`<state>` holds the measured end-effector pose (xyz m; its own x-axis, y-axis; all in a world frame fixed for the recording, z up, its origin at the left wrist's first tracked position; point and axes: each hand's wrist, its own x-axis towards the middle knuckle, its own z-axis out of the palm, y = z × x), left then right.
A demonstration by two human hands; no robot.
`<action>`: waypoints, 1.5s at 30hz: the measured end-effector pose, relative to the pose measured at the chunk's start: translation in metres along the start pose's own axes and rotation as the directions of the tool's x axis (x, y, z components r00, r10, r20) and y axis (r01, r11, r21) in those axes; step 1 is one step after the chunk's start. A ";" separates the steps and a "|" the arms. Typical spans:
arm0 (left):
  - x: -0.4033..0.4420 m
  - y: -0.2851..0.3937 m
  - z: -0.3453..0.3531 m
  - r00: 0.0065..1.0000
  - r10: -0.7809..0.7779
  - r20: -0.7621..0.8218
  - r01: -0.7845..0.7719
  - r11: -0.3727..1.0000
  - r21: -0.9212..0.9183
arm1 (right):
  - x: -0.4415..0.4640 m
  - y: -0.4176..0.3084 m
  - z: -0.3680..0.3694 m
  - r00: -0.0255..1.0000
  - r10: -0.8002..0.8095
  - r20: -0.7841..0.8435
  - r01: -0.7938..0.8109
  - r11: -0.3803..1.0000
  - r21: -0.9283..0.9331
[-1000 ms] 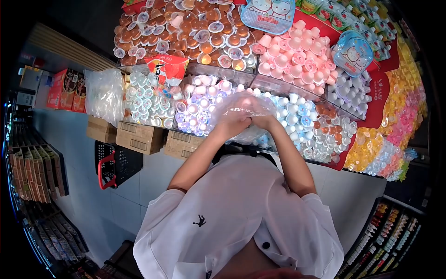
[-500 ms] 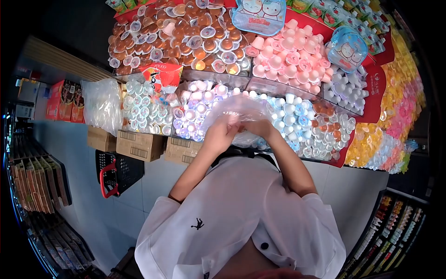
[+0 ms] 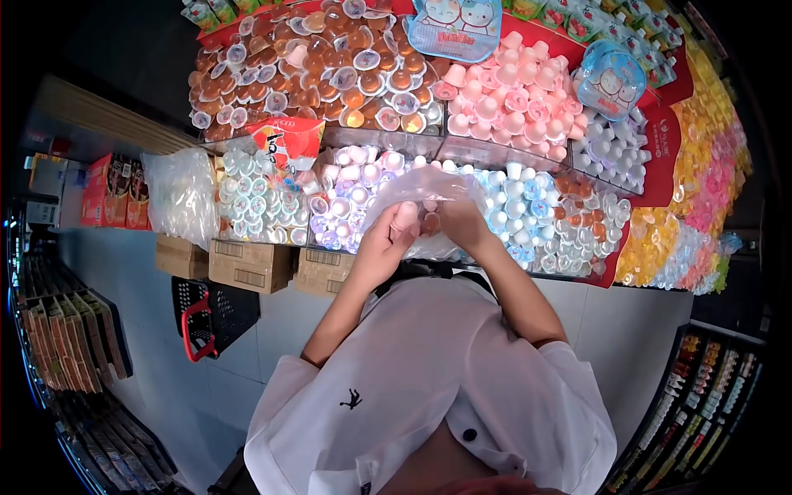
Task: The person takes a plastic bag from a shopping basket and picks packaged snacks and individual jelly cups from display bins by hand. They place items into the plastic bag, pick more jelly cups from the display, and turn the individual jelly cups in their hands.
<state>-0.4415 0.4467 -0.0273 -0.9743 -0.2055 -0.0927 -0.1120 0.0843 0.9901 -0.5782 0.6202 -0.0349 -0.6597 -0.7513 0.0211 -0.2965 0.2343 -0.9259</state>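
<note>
A clear plastic bag (image 3: 429,183) spreads open in front of my waist, over the jelly cup bins. Through its mouth, brownish jelly cups (image 3: 431,221) show inside. My left hand (image 3: 384,241) is closed at the bag's left side, around what looks like a pale pink jelly cup (image 3: 405,216). On the opposite side, my right hand (image 3: 464,223) grips the bag with bent fingers; the fingertips are partly hidden. Just beyond lie purple-and-white jelly cups (image 3: 351,181) and blue-and-white ones (image 3: 516,202).
Farther back are brown jelly cups (image 3: 330,70) and pink ones (image 3: 511,99). A red snack pouch (image 3: 287,144) rests on the left bins, with another plastic bag (image 3: 181,194) beside them. Cardboard boxes (image 3: 247,264) and a black basket (image 3: 227,318) stand below.
My hands, close together before, have drawn apart, the left one slightly down and left. The pale pink cup and the brownish cups in the bag now show. The view shifts slightly.
</note>
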 end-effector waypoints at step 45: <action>0.019 0.072 0.208 0.996 -0.082 0.036 0.090 0.909 -0.407 | -0.055 0.001 -0.224 0.852 -0.013 -0.524 0.127 0.975 0.183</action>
<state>-0.5087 0.6515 0.0202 -0.9681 -0.1767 -0.1776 -0.1097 -0.3382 0.9347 -0.6969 0.7996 0.0471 -0.9198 -0.3199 0.2272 -0.2464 0.0203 -0.9689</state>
